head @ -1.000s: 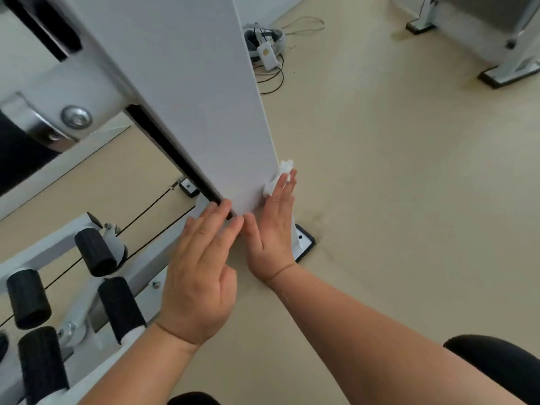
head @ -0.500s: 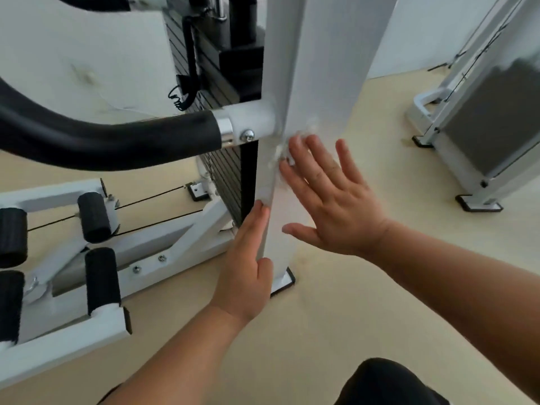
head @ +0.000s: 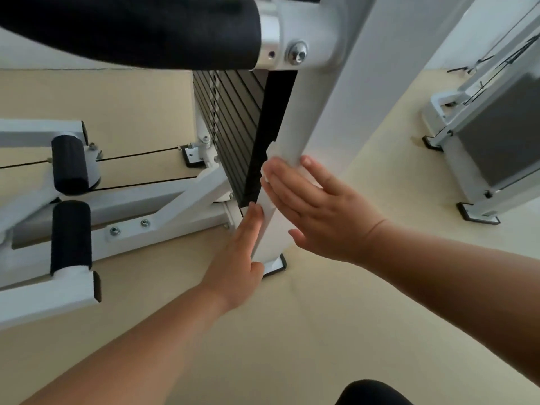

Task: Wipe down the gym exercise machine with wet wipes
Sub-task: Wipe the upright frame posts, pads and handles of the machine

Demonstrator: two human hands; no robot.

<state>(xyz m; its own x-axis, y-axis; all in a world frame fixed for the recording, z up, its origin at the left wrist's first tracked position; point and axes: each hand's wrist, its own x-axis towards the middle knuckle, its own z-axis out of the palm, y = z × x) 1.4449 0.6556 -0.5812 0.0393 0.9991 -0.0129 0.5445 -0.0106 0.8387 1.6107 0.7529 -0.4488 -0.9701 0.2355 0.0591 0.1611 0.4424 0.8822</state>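
Floor: pale beige; it carries the machine in hand and a second machine at far right, well apart.
Gym machine upright: a broad white post running from top centre down to the near middle. Wiping it looks to be the step in hand.
Padded arm: black, bolted to the upright at top left.
Weight stack: dark plates just behind the upright's left edge.
Foam rollers: two black ones at the left on the white frame, apart from both hands.
Right hand: its grip is fully open, with the fingers straight and flat, pressing the wipe onto the upright's near face. Even palm pressure and long strokes along the post would probably clean best.
Left hand: its grip is open too and holds nothing. Straight fingers rest on the upright's left edge lower down, well placed to steady the body.
Wet wipe: white and hard to tell from the paint. It is pinned under the right fingertips and folded round the post's left corner, and is best held flat, not bunched.
Foot plate: at the post's base, just beside the left thumb; a sensible end for a downward stroke.
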